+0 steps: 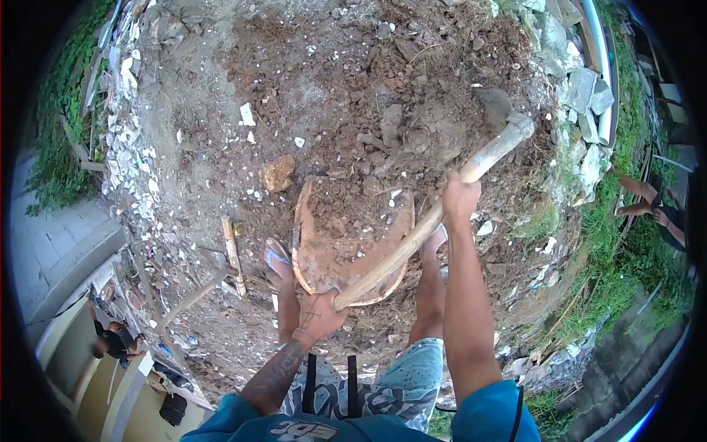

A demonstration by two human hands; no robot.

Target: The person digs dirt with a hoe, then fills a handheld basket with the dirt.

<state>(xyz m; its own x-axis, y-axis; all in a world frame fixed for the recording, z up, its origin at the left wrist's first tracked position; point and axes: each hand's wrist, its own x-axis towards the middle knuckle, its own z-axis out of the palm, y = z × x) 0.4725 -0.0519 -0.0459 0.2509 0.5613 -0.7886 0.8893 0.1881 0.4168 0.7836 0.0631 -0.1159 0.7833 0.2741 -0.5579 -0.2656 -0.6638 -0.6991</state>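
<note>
A hoe (405, 247) runs diagonally across the view, its pale wooden handle rising to the upper right. My left hand (322, 315) is wrapped round the handle's lower end. Farther up the handle, my right hand (461, 197) grips it with the arm stretched forward. The hoe's metal blade (495, 104) is over the brown soil, close to the dirt. Between my sandalled feet lies a shallow, soil-stained pan (331, 261), with loose earth at its far side. The handle passes over the pan's right part.
A tan rock (278, 174) and a short wooden piece (234, 256) lie to the left. Another long-handled tool (193, 298) rests lower left. Broken concrete (585, 92) and a pipe (605, 74) line the right side. One person (116, 342) is at lower left, another (655, 202) at far right.
</note>
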